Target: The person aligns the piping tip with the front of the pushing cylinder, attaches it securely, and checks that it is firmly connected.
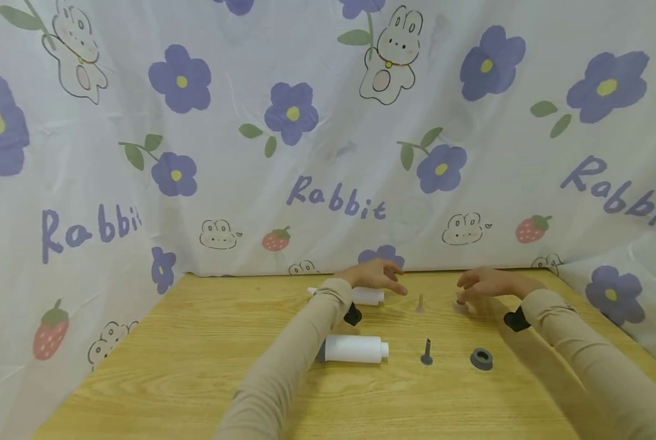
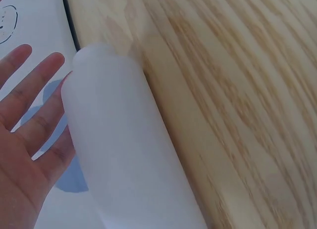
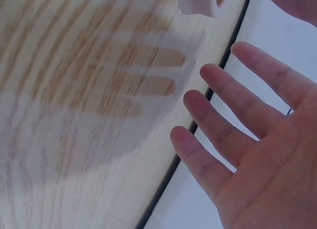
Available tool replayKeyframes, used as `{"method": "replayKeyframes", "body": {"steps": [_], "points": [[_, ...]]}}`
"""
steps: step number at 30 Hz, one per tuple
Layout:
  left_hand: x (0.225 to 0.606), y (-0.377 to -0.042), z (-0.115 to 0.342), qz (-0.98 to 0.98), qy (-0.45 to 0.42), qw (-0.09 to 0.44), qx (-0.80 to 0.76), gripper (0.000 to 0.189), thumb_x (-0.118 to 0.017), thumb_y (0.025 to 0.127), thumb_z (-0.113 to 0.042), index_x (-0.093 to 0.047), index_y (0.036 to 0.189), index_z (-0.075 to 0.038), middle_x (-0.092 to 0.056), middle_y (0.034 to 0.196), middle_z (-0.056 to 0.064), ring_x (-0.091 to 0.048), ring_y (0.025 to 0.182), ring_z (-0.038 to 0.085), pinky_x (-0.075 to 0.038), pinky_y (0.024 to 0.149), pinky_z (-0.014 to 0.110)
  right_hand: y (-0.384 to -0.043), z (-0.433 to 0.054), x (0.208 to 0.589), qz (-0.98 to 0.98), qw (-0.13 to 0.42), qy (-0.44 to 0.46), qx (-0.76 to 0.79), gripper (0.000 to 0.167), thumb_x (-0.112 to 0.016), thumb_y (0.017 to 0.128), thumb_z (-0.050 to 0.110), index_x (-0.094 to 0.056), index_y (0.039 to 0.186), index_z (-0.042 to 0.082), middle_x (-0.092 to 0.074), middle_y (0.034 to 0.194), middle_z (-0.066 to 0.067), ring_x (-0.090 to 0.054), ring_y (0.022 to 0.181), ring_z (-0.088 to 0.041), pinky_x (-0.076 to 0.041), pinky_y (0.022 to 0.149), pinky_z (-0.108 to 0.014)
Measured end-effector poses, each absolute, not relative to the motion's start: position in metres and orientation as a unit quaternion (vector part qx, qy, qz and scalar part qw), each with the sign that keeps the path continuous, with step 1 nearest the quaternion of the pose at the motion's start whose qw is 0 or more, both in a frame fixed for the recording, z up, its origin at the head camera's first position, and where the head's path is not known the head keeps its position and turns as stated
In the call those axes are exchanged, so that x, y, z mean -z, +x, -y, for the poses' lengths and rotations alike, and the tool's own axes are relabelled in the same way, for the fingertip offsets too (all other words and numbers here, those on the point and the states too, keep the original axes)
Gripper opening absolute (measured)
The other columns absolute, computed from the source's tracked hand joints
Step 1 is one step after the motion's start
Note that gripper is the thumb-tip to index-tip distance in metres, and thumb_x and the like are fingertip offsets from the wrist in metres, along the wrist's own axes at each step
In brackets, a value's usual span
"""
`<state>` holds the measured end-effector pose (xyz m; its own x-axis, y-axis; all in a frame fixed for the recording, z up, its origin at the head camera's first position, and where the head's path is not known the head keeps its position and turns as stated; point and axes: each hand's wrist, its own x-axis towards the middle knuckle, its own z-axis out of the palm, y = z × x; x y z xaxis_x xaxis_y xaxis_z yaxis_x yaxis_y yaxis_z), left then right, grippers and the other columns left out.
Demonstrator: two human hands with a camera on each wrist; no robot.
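Note:
My left hand (image 1: 373, 275) hovers at the back of the table with its fingers spread, just beyond a white bottle (image 1: 368, 296) lying on its side. In the left wrist view the straight fingers (image 2: 42, 122) are beside this bottle (image 2: 124, 140), partly behind its edge. Over a pale pinkish ring (image 1: 460, 305) at the back right is my right hand (image 1: 490, 283). The right wrist view has its fingers (image 3: 218, 132) extended and apart, the ring (image 3: 195, 2) standing near the top edge. Between the hands a pale, thin-stemmed piece with a round base (image 1: 420, 304) stands upright.
Nearer the front, a second white bottle (image 1: 355, 349) with a grey end lies on its side, partly behind the left sleeve. To its right stand a dark grey stemmed piece (image 1: 427, 352) and a grey ring (image 1: 482, 359). A printed curtain (image 1: 328, 159) hangs behind the wooden table (image 1: 195, 366).

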<state>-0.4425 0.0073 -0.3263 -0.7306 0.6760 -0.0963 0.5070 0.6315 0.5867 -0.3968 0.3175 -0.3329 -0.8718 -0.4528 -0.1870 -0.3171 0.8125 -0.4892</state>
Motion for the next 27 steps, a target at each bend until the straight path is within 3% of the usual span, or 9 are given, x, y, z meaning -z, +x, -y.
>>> {"method": "replayKeyframes", "body": {"steps": [11,27], "points": [[0.330,-0.439,-0.022,-0.892,0.349,0.158,-0.240,0.065,-0.070,0.089,-0.048,-0.052,0.145,-0.018,-0.060,0.141,0.007,-0.056,0.128,0.025,-0.047,0.105,0.039,-0.396,-0.318,0.336,-0.939,0.158,-0.209,0.222,0.069,-0.065,0.094,0.036,-0.045,0.139,-0.012,-0.052,0.139,-0.035,-0.049,0.128,-0.051,-0.041,0.104,-0.062],[0.337,-0.435,-0.050,-0.882,0.358,0.173,-0.251,0.064,-0.074,0.088,-0.041,-0.053,0.143,-0.015,-0.062,0.137,0.008,-0.057,0.127,0.024,-0.047,0.104,0.037,-0.396,-0.318,0.340,-0.935,0.150,-0.218,0.236,0.068,-0.073,0.089,0.031,-0.048,0.138,-0.007,-0.052,0.140,-0.033,-0.049,0.129,-0.051,-0.041,0.105,-0.062]]}}
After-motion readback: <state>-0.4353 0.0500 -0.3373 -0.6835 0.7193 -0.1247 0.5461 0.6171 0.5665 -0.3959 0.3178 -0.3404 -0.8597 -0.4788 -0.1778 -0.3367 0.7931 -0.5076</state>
